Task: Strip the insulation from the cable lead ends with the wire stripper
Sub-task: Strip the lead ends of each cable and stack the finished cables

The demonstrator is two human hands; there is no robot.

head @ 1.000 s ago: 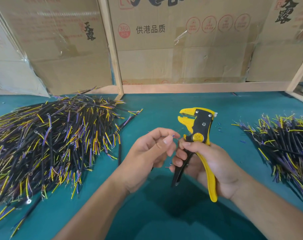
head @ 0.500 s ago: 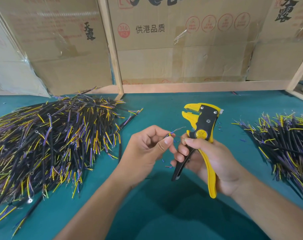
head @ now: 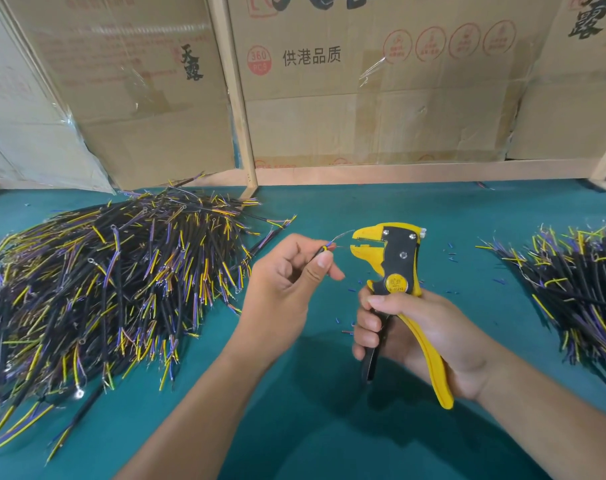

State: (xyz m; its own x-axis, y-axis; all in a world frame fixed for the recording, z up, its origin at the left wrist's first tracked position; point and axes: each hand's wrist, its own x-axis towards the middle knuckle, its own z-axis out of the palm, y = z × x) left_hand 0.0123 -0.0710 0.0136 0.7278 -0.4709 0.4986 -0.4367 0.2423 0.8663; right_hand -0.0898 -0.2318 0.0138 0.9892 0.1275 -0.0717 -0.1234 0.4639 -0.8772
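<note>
Teal tabletop (head: 329, 427), backed by a wooden frame and flattened cardboard cartons, carries the work. Cable (head: 320, 251): a short black-sheathed piece held above the tabletop centre, pinched between thumb and curled fingers of the left hand (head: 287, 282), with only its end showing past the fingertips; one thin lead points into the mouth of the wire stripper (head: 395, 268) while another bare-looking strand arcs up over the yellow nose. Whether the lead is already seated between the blades cannot be told. Right hand (head: 415, 334): fingers wrapped around both handles, black and yellow, head upright and jaws parted. Judged risks — a lead entered too shallow or off-line would be missed or stripped short; pushed too deep, the blades may bite near the sheath; the loose strand could be caught and nicked or cut along with the intended lead; a slack pinch would let the cable slide out on the pull. Left of the hands lies a large heap of cables (head: 104, 289), black with yellow and purple leads; a smaller heap (head: 571, 289) lies at the right; small blue offcuts (head: 448, 252) dot the cloth near the tool. Legible writing — the centre carton (head: 363, 109) reads "供港品质" beside a red roundel "360 PCS", and brush characters "天露" mark the left carton (head: 138, 109); the stripper's pivot badge is too small to read.
</note>
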